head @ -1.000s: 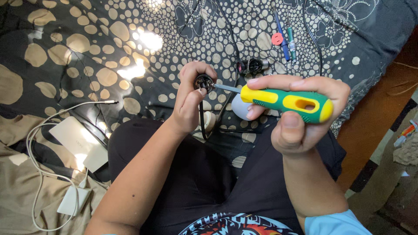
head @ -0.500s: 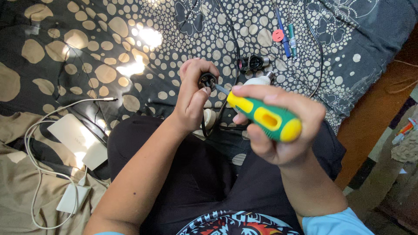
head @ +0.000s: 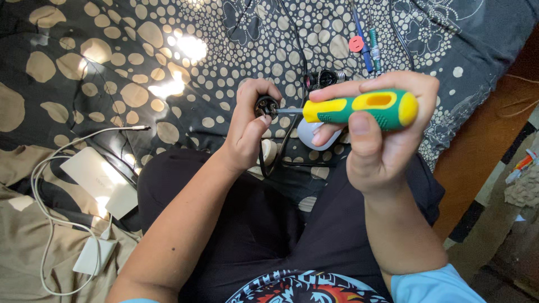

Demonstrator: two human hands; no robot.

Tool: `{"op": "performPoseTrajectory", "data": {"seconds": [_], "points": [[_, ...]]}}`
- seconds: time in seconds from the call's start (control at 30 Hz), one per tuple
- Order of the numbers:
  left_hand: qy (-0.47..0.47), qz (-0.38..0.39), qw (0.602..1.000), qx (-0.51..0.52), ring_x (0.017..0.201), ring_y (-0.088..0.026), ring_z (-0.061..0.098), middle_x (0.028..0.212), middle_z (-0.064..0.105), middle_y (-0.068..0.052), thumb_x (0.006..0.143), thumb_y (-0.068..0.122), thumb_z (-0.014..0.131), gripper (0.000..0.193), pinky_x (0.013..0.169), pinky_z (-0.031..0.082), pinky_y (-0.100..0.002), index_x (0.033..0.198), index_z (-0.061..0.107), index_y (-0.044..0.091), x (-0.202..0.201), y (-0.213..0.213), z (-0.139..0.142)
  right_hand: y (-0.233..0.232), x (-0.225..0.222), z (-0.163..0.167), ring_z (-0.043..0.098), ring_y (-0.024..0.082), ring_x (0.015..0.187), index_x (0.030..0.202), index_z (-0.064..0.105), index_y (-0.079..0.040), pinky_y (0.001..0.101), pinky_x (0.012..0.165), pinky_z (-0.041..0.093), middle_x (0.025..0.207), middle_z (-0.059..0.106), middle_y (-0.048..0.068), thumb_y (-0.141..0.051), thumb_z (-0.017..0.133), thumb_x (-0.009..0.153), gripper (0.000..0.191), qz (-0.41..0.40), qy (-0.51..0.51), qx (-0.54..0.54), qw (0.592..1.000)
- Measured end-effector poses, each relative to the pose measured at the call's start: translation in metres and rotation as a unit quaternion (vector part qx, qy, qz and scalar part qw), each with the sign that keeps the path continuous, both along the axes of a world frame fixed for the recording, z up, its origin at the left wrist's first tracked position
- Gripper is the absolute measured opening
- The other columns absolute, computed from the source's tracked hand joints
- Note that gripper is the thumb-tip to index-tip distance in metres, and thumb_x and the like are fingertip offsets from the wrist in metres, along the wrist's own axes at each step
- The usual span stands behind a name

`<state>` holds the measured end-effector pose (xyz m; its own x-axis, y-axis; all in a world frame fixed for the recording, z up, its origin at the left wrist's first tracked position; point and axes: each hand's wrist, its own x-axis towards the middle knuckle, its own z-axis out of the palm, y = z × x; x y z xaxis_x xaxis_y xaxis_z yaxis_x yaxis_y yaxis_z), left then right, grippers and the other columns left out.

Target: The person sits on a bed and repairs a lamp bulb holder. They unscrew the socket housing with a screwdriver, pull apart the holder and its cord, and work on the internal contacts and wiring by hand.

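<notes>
Between my hands, my left hand [head: 247,132] pinches a small black round plug [head: 266,105], cable dangling. My right hand [head: 376,140] grips the green-and-yellow screwdriver [head: 359,108], tip meeting the plug. Plug looks light, rigid, slippery; hold by its rim.

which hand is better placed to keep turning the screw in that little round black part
Right. The right hand already grips the green and yellow plastic-handled screwdriver, its metal tip set into the small round black part. The left hand is wrapped around that part, steadying it.
</notes>
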<state>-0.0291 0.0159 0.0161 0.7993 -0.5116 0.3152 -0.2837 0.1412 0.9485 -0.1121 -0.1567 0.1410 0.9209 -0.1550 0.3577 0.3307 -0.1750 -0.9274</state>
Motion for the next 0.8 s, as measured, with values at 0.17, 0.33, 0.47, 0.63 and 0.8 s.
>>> {"op": "performPoseTrajectory", "data": {"seconds": [0.17,0.33,0.47,0.63,0.8], "points": [[0.045,-0.016,0.999,-0.015,0.112,-0.023,0.048,0.117,0.05,-0.012,0.086,0.017,0.05,0.04,0.106,0.038,-0.034,0.122,0.051,0.001,-0.001,0.001,0.001,-0.001,0.003,0.001,0.067,0.019,0.066,0.126,0.029,-0.006,0.025,0.064,0.06,0.109,0.069,0.03,-0.023,0.048,0.119,0.027,-0.002,0.001,-0.003,1.0],[0.08,-0.024,0.996,-0.027,0.11,-0.022,0.048,0.116,0.05,-0.012,0.086,0.018,0.047,0.039,0.105,0.039,-0.033,0.121,0.051,0.001,0.0,0.003,0.003,0.001,0.002,0.001,0.068,0.018,0.066,0.127,0.029,-0.006,0.025,0.066,0.06,0.111,0.069,0.03,-0.023,0.049,0.119,0.027,0.002,0.007,-0.002,1.0],[0.116,-0.042,0.99,-0.066,0.109,-0.022,0.048,0.117,0.049,-0.012,0.085,0.018,0.044,0.04,0.104,0.04,-0.032,0.121,0.05,0.0,0.001,0.002,0.003,0.002,-0.001,0.0,0.069,0.02,0.07,0.129,0.028,-0.007,0.0262,0.069,0.061,0.114,0.069,0.031,-0.024,0.05,0.121,0.029,0.01,0.004,0.005,1.0],[0.08,-0.036,0.995,-0.055,0.109,-0.021,0.049,0.116,0.052,-0.011,0.086,0.018,0.045,0.04,0.104,0.04,-0.032,0.12,0.052,0.0,0.001,0.0,0.003,0.002,-0.005,0.0,0.068,0.021,0.067,0.127,0.029,-0.006,0.0269,0.065,0.06,0.11,0.069,0.031,-0.027,0.052,0.118,0.032,-0.016,-0.003,0.007,1.0],[0.085,-0.034,0.994,-0.052,0.107,-0.021,0.049,0.117,0.051,-0.012,0.086,0.019,0.045,0.041,0.101,0.039,-0.031,0.122,0.052,0.0,-0.001,0.0,0.003,0.003,-0.007,0.0,0.068,0.022,0.067,0.128,0.029,-0.006,0.0269,0.065,0.06,0.11,0.07,0.031,-0.029,0.053,0.119,0.035,-0.016,-0.011,0.011,1.0]]}}
